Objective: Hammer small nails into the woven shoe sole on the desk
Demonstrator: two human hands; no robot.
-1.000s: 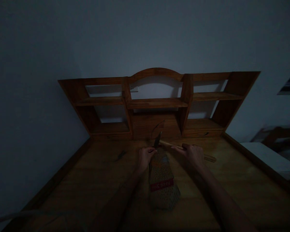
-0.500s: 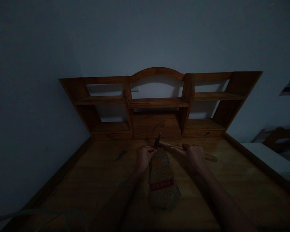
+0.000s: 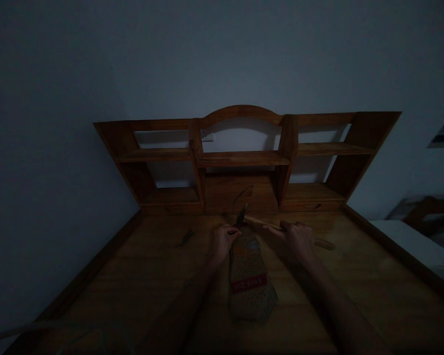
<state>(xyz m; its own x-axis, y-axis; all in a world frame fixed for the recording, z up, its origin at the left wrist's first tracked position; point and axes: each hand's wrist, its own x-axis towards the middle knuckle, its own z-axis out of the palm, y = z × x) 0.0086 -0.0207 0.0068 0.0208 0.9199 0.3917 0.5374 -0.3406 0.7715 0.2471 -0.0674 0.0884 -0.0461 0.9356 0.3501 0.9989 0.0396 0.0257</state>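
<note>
A broom head (image 3: 248, 276) with a red band lies flat on the wooden board (image 3: 133, 286), bristles toward me. My left hand (image 3: 224, 241) is closed on the narrow top of the broom head, beside a dark pointed piece (image 3: 240, 217). My right hand (image 3: 298, 239) is wrapped round a wooden stick (image 3: 323, 242) that runs from the broom top off to the right. The light is very dim.
A wooden headboard with open shelves (image 3: 240, 159) stands against the wall behind. A raised wooden rim (image 3: 392, 241) borders the board left and right. A small dark object (image 3: 185, 239) lies left of my hands. A pale mattress (image 3: 414, 244) is at right.
Nearly nothing has moved; the view shifted slightly and both hands stay on the broom top and the stick.
</note>
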